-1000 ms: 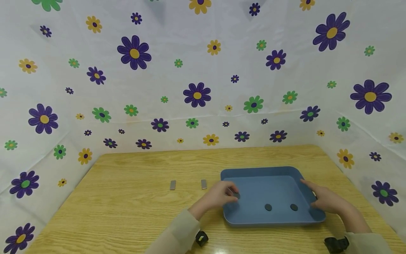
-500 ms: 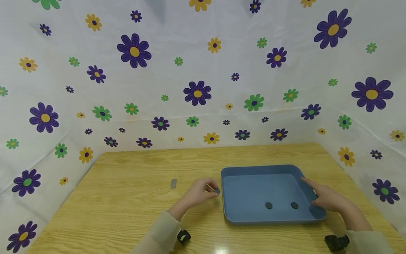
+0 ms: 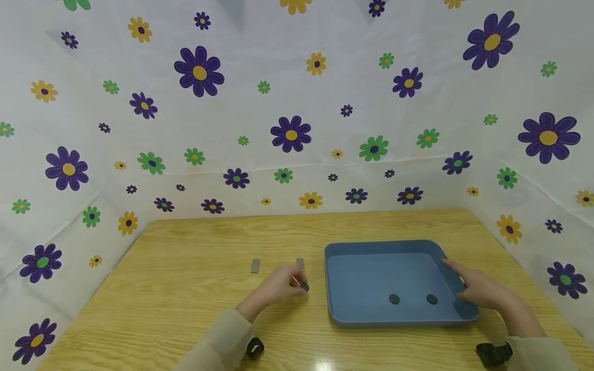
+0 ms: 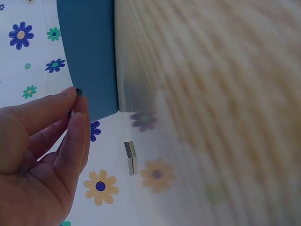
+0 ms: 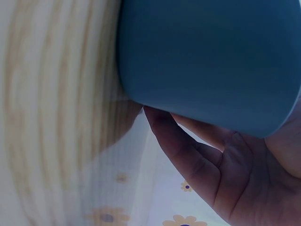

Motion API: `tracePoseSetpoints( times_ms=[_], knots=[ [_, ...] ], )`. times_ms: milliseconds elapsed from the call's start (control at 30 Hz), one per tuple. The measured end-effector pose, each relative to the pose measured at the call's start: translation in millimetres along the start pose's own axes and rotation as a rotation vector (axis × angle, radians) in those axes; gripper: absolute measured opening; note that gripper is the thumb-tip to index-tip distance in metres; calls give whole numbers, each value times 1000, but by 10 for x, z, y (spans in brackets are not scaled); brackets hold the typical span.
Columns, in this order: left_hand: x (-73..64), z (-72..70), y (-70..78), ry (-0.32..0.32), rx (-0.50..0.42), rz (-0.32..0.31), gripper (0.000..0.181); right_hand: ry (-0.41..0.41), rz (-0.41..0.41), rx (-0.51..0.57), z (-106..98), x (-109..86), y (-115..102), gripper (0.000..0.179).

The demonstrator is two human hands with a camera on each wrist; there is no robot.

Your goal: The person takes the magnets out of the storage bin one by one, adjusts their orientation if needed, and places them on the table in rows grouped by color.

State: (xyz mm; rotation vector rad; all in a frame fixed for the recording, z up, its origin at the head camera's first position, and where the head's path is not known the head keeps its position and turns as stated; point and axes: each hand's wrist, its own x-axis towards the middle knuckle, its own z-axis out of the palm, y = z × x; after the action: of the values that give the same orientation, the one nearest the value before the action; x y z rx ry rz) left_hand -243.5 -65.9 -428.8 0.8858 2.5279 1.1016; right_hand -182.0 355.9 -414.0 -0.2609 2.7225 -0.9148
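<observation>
My left hand [image 3: 276, 287] pinches a dark round disc [image 3: 304, 287] between thumb and fingertips, just left of the blue tray [image 3: 362, 273]. The left wrist view shows the disc [image 4: 78, 92] edge-on at the fingertips. Two similar discs lie flat on the tray floor, one near the front middle [image 3: 394, 299] and the other disc [image 3: 432, 299] further right. My right hand [image 3: 484, 291] grips the tray's right wall; in the right wrist view its fingers [image 5: 174, 141] lie against the wall's outside. A small grey rectangular plate [image 3: 300, 263] shows right behind my left fingers.
A second grey rectangular plate [image 3: 255, 266] lies on the wooden table [image 3: 195, 299], left of the first. A white flowered cloth [image 3: 260, 113] stands around the back and sides of the table. Dark wrist bands show at both sleeves.
My left hand has carried the disc from over the tray's left end leftward past the wall, then toward the near grey plate. The right hand and the tray stay in place.
</observation>
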Motion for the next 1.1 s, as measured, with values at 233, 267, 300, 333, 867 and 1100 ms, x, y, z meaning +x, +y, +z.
tracePoseSetpoints(
  times_ms=[233,267,300,333,867,1100],
  knots=[
    [10,28,-34,-36,49,-20,12,7,7,-3,-2,-9,-16,75],
    [14,34,-37,-41,59,-19,12,8,8,-5,-3,-10,-17,75],
    [17,43,-40,-46,73,-14,12,8,7,-7,-4,-10,-18,75],
    [20,51,-39,-54,92,-8,13,6,5,-7,-4,-10,-18,75],
    [42,113,49,-115,318,21,12,2,-6,-17,-16,10,0,76],
    [45,129,97,-120,371,-17,11,7,-2,-55,-20,20,0,75]
  ],
)
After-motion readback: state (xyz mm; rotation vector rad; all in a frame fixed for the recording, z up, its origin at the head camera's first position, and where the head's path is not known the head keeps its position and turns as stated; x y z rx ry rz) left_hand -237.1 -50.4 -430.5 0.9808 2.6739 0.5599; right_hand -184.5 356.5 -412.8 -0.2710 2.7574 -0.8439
